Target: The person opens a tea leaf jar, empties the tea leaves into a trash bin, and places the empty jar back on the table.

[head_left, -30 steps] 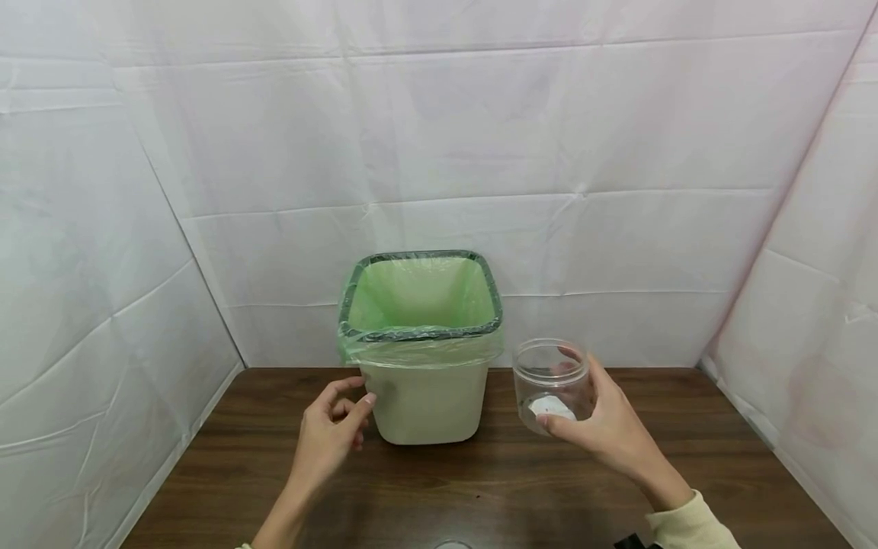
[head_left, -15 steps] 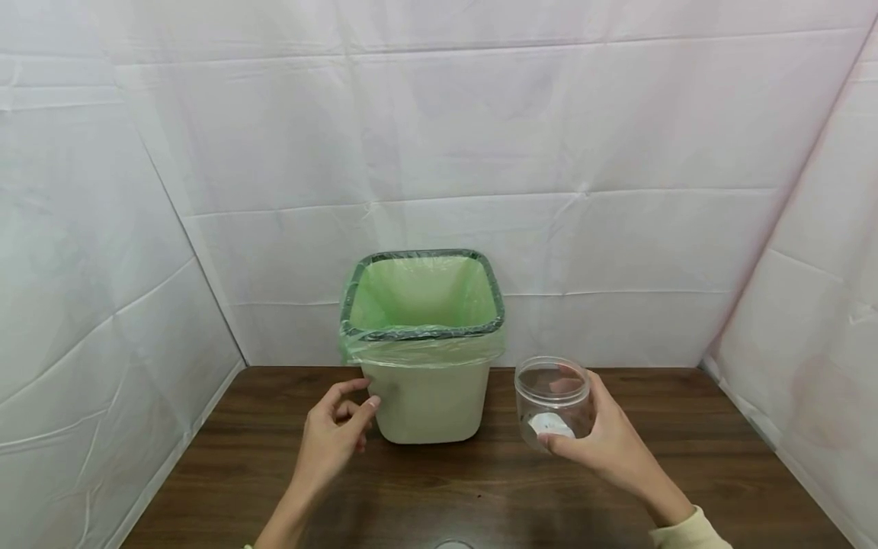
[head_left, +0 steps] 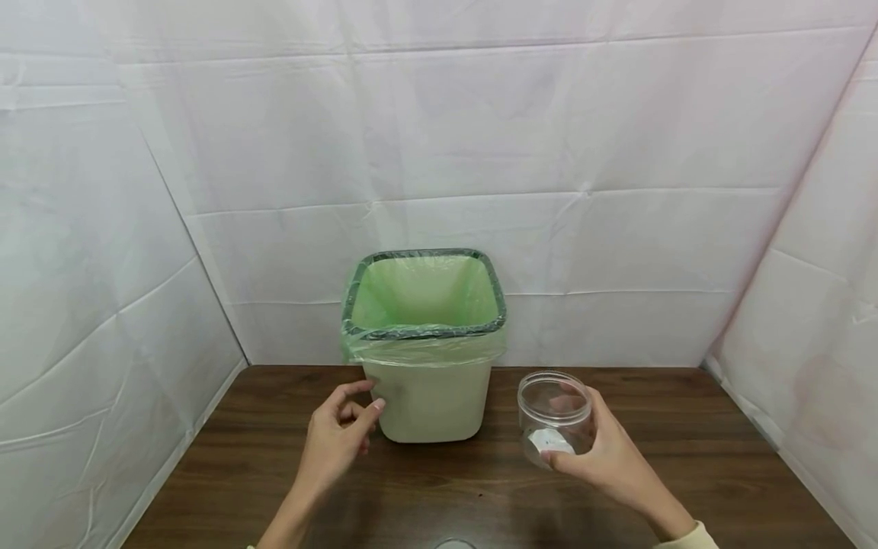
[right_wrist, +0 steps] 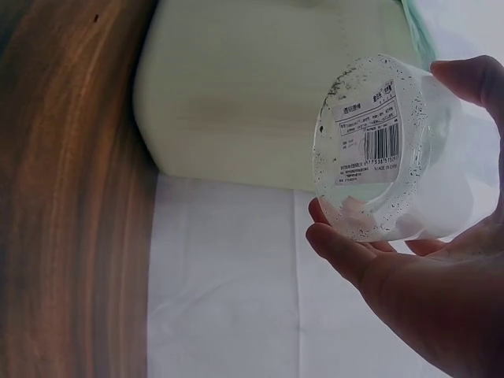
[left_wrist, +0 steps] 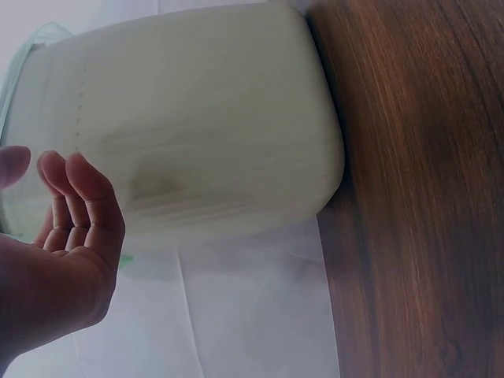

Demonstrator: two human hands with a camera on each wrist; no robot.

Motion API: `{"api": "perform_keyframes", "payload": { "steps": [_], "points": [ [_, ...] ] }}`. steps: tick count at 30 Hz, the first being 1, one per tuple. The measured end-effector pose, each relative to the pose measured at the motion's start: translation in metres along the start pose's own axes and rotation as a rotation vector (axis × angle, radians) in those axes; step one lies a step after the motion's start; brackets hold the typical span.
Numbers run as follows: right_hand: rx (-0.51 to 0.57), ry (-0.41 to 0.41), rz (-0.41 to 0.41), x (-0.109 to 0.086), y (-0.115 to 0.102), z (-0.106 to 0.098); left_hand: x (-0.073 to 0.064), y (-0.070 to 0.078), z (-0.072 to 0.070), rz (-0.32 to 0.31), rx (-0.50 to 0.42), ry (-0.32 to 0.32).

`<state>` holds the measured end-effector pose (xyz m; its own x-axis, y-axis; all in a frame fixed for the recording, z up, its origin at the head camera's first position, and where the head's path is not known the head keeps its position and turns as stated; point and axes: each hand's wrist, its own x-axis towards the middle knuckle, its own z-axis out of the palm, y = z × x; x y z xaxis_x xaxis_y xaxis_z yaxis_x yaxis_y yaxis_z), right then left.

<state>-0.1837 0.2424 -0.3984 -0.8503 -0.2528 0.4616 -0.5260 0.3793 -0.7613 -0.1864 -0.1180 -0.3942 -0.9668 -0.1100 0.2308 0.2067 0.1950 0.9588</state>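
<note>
My right hand (head_left: 610,457) grips a clear plastic jar (head_left: 554,415) from its right side, thumb in front and fingers behind. The jar is lidless, its mouth facing up, held above the table. On its base a white barcode label (right_wrist: 368,138) shows in the right wrist view, with small dark specks around it. A pale trash can (head_left: 432,404) with a green liner bag (head_left: 425,351) under a dark rim stands left of the jar. Beside the can's left front is my left hand (head_left: 336,431), fingers loosely bent and holding nothing; it appears close to the can's wall in the left wrist view.
The dark wood table (head_left: 652,427) carries the can near its back edge. A white cloth backdrop (head_left: 617,236) rises behind and on both sides. At the bottom edge of the head view a small round clear rim (head_left: 454,544) is partly cut off.
My right hand has lowered the jar toward the table and slightly nearer to me. The left hand has stayed beside the can almost unmoved.
</note>
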Motion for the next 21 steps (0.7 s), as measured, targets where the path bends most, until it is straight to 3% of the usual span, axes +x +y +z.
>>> {"api": "perform_keyframes", "payload": {
  "steps": [21],
  "points": [
    [0.089,-0.088,0.106,-0.02,0.022,0.011,-0.004,-0.006,0.007,-0.012,0.007,-0.049]
  ]
}}
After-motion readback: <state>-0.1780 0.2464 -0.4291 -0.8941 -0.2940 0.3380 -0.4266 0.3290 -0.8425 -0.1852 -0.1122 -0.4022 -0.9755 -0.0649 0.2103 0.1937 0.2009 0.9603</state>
